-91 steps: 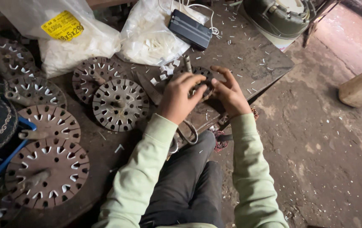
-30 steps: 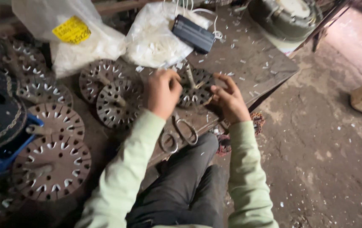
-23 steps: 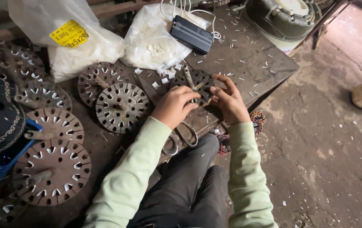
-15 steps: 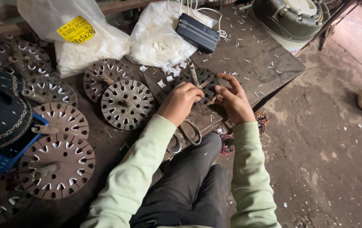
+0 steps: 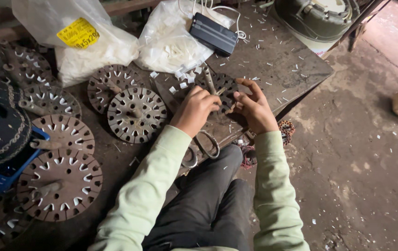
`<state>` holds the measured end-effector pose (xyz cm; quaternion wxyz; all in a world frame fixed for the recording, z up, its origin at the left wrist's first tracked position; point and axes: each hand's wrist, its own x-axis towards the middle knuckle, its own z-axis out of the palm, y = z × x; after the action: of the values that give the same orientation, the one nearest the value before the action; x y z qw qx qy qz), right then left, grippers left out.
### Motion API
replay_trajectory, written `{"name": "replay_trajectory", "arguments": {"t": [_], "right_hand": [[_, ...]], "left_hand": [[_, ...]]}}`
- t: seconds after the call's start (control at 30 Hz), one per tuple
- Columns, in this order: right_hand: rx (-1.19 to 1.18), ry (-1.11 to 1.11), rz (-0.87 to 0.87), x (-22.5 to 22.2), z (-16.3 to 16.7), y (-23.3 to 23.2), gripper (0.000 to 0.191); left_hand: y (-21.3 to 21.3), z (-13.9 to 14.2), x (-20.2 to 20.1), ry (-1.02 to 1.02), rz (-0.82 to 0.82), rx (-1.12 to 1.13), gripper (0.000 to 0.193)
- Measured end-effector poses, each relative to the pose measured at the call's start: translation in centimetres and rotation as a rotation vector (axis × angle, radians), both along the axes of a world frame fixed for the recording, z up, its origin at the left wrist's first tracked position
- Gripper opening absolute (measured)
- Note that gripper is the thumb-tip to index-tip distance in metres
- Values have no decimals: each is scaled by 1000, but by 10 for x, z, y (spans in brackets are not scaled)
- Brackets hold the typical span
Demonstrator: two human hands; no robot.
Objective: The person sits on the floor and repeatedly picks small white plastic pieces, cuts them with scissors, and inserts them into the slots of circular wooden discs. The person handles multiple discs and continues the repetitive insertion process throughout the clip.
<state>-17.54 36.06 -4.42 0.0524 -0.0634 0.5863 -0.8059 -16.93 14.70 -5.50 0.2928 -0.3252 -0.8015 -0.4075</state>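
A dark, worn metal worktable (image 5: 273,60) carries slotted round motor cores (image 5: 136,115) spread over its left half, two white plastic bags (image 5: 168,42) at the back, a black rectangular device (image 5: 213,33) beside them, scissors (image 5: 203,146) at the near edge, and scattered white paper slips (image 5: 182,76).
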Motion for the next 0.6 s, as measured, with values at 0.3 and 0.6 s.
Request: {"name": "replay_trajectory", "arguments": {"t": [0.3, 0.6], "right_hand": [[8, 85, -6, -5, -10, 2, 45], [51, 99, -8, 4, 1, -4, 51]], "left_hand": [[0, 13, -4, -63, 157, 332, 14], [-28, 9, -8, 167, 536, 111, 24]]}}
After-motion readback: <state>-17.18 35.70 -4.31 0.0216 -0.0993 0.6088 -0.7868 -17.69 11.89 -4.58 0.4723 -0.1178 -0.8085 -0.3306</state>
